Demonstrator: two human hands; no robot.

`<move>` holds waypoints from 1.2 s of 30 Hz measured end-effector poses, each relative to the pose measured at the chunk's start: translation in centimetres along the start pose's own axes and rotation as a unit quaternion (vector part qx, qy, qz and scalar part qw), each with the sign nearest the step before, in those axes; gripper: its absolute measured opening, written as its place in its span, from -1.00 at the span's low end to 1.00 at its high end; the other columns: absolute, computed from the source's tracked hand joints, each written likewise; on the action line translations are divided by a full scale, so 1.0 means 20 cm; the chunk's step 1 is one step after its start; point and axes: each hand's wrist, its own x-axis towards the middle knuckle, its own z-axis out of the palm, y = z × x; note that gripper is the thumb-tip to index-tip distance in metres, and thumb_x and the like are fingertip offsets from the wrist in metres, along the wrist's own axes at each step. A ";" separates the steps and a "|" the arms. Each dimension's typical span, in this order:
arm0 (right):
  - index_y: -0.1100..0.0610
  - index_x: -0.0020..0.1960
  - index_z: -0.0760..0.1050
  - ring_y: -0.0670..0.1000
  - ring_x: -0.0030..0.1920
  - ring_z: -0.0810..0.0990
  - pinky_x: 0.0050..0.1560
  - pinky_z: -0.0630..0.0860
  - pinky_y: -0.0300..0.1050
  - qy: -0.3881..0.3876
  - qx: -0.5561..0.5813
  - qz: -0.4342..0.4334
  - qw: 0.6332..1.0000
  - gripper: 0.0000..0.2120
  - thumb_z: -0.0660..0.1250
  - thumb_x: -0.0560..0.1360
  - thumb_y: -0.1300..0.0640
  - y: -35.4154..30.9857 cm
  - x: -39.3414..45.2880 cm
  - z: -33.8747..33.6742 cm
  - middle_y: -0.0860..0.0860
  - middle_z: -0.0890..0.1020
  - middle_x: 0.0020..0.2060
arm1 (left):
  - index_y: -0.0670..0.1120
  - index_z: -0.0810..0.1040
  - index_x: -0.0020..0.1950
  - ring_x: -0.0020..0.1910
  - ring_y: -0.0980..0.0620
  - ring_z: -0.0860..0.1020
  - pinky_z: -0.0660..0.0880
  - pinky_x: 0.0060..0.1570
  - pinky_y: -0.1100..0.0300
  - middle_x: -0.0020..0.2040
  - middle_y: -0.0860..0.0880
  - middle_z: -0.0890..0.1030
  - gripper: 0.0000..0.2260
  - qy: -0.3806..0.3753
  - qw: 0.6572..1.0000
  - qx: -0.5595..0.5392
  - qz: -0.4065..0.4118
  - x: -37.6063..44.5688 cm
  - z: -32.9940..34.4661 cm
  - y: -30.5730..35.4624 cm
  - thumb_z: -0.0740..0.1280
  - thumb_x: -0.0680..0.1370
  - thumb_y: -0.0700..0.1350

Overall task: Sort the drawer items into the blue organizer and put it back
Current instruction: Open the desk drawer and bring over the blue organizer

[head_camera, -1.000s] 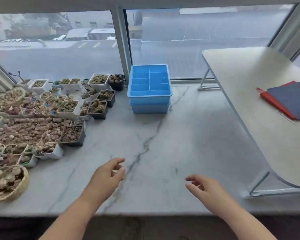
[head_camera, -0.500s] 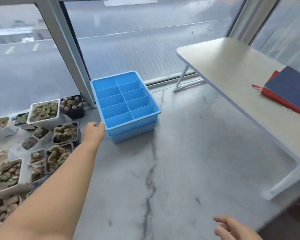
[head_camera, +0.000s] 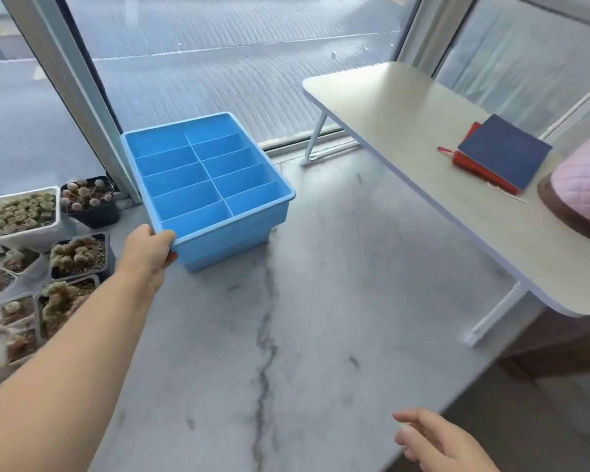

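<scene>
Blue organizer [head_camera: 215, 185]: rectangular light-blue plastic tray, upright, open top. Thin dividers split it into two columns of five shallow compartments; all ten show only bare blue floor. Raised rolled rim all round, with a narrower stepped base under it, possibly a second tray nested below, cannot tell. It sits on the grey-veined marble surface [head_camera: 321, 301] at the far left, its far-left corner against the window frame, long axis skewed so the near end points toward the surface's left edge. Near-left corner of the rim is gripped by the left hand [head_camera: 147, 255], thumb on top of the rim.
</scene>
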 end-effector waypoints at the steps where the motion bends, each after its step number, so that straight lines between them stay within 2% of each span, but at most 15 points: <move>1: -0.09 -0.06 0.60 -0.10 -0.23 0.66 -0.06 0.55 -0.22 -0.001 0.014 -0.006 1.000 -0.93 0.39 0.47 0.06 0.00 -0.02 -0.01 -0.07 0.69 -0.20 | -0.07 0.40 -0.13 -0.18 0.04 0.50 0.43 -0.30 0.22 0.05 -0.12 0.51 -0.82 -0.012 1.000 -0.011 0.008 -0.09 -0.01 -0.01 0.20 0.48 -0.35; 3: -0.04 -0.04 0.59 -0.15 -0.25 0.65 -0.18 0.50 -0.34 -0.004 0.050 -0.019 0.999 -0.90 0.36 0.50 0.13 0.02 -0.08 -0.03 -0.04 0.69 -0.20 | -0.15 0.46 0.02 -0.10 -0.01 0.52 0.44 -0.26 0.21 0.07 -0.13 0.55 -0.81 -0.050 0.998 -0.016 0.022 -0.32 -0.01 -0.03 0.21 0.45 -0.33; 6: 0.07 -0.02 0.59 -0.18 -0.34 0.62 -0.31 0.47 -0.40 0.009 0.101 -0.040 0.994 -0.87 0.32 0.52 0.25 0.08 -0.19 -0.08 0.04 0.69 -0.22 | -0.19 0.49 0.16 -0.09 0.01 0.54 0.45 -0.23 0.22 0.03 -0.08 0.61 -0.55 -0.115 0.993 -0.001 0.025 -0.68 0.00 -0.06 0.21 0.28 -0.22; 10: 0.09 0.01 0.57 -0.11 -0.31 0.60 -0.25 0.52 -0.25 0.045 0.169 -0.054 0.983 -0.86 0.26 0.56 0.25 0.25 -0.36 -0.21 0.03 0.68 -0.24 | -0.16 0.51 0.02 -0.19 -0.03 0.49 0.40 -0.24 0.15 -0.07 -0.13 0.60 -0.63 -0.172 0.984 0.021 0.045 -1.20 0.06 -0.12 0.21 0.23 -0.20; 13: 0.04 0.04 0.58 -0.04 -0.24 0.64 -0.16 0.55 -0.15 0.097 0.216 -0.082 0.968 -0.84 0.23 0.58 0.18 0.46 -0.52 -0.37 0.03 0.70 -0.21 | -0.21 0.52 0.03 -0.18 -0.07 0.45 0.34 -0.27 0.12 -0.09 -0.18 0.59 -0.63 -0.223 0.972 0.030 0.067 -1.60 0.12 -0.19 0.22 0.24 -0.21; 15: 0.03 0.05 0.57 -0.02 -0.19 0.66 -0.16 0.57 -0.16 0.127 0.249 -0.099 0.955 -0.83 0.21 0.59 0.14 0.63 -0.65 -0.49 0.01 0.70 -0.19 | -0.22 0.53 0.02 -0.19 -0.07 0.45 0.33 -0.29 0.11 -0.12 -0.17 0.60 -0.63 -0.255 0.962 0.042 0.082 -1.90 0.18 -0.25 0.26 0.23 -0.20; 18: 0.02 0.07 0.57 -0.07 -0.15 0.68 -0.18 0.58 -0.21 0.153 0.313 -0.095 0.932 -0.81 0.18 0.60 0.07 0.90 -0.87 -0.67 -0.07 0.71 -0.17 | -0.16 0.55 -0.08 -0.26 -0.03 0.42 0.31 -0.34 0.13 -0.22 -0.11 0.58 -0.61 -0.303 0.946 0.074 0.093 -2.33 0.31 -0.31 0.33 0.14 -0.04; 20: -0.03 0.03 0.58 -0.13 -0.12 0.67 -0.16 0.58 -0.21 0.177 0.356 -0.094 0.913 -0.77 0.16 0.59 -0.03 1.08 -1.03 -0.78 -0.13 0.70 -0.14 | -0.11 0.58 -0.10 -0.26 -0.01 0.46 0.35 -0.30 0.12 -0.20 -0.10 0.61 -0.64 -0.352 0.926 0.102 0.088 -2.56 0.43 -0.35 0.32 0.15 -0.03; 23: -0.08 0.00 0.58 -0.12 -0.11 0.67 -0.12 0.52 -0.16 0.213 0.411 -0.080 0.883 -0.73 0.15 0.57 -0.15 1.36 -1.24 -0.96 -0.10 0.70 -0.10 | -0.05 0.61 -0.08 -0.18 0.02 0.58 0.45 -0.21 0.12 -0.11 -0.10 0.66 -0.73 -0.438 0.882 0.153 0.083 -2.87 0.68 -0.39 0.27 0.27 -0.16; 25: 0.12 -0.02 0.50 -0.05 -0.20 0.64 -0.23 0.47 -0.20 0.243 0.430 -0.054 0.868 -0.80 0.24 0.57 -0.01 1.56 -1.33 -1.06 0.07 0.66 -0.10 | -0.06 0.59 -0.07 -0.24 0.09 0.55 0.45 -0.28 0.22 -0.17 -0.09 0.63 -0.75 -0.466 0.852 0.203 0.123 -3.02 0.85 -0.42 0.24 0.30 -0.15; 27: 0.25 0.00 0.46 -0.01 -0.24 0.62 -0.32 0.46 -0.21 0.251 0.461 -0.022 0.851 -0.91 0.27 0.55 0.22 1.75 -1.39 -1.12 0.18 0.63 -0.10 | -0.12 0.54 -0.09 -0.30 0.12 0.49 0.40 -0.29 0.20 -0.23 -0.14 0.57 -0.79 -0.481 0.820 0.257 0.174 -3.13 1.04 -0.45 0.24 0.33 -0.11; 29: 0.26 0.02 0.46 0.02 -0.23 0.63 -0.34 0.49 -0.18 0.251 0.507 0.012 0.825 -0.93 0.25 0.54 0.31 1.88 -1.41 -1.16 0.16 0.64 -0.09 | -0.12 0.49 -0.17 -0.38 0.18 0.44 0.39 -0.34 0.27 -0.35 -0.02 0.50 -0.90 -0.470 0.815 0.270 0.204 -3.20 1.23 -0.47 0.32 0.44 -0.09; 30: 0.21 -0.03 0.47 -0.01 -0.25 0.63 -0.37 0.51 -0.20 0.254 0.536 0.023 0.805 -0.94 0.25 0.53 0.32 1.92 -1.41 -1.17 0.12 0.64 -0.11 | -0.12 0.47 -0.15 -0.39 0.19 0.47 0.42 -0.35 0.28 -0.34 0.03 0.50 -0.87 -0.464 0.825 0.257 0.198 -3.23 1.33 -0.48 0.36 0.51 -0.10; 33: 0.10 -0.09 0.48 -0.06 -0.15 0.64 -0.31 0.55 -0.15 0.272 0.636 0.036 0.721 -0.86 0.27 0.52 0.32 2.00 -1.36 -1.19 0.02 0.66 -0.10 | -0.17 0.45 0.01 -0.22 0.07 0.59 0.59 -0.13 0.14 -0.14 -0.09 0.58 -0.76 -0.485 0.847 0.204 0.077 -3.33 1.61 -0.56 0.37 0.52 -0.03; 36: 0.10 0.01 0.52 -0.07 -0.08 0.68 -0.12 0.58 -0.07 0.305 0.693 0.014 0.653 -0.81 0.29 0.50 0.35 2.00 -1.24 -1.25 -0.03 0.71 -0.09 | -0.14 0.51 0.01 -0.06 -0.01 0.64 0.58 0.02 -0.01 -0.07 -0.09 0.66 -0.67 -0.553 0.788 0.270 0.027 -3.47 1.88 -0.69 0.35 0.50 0.12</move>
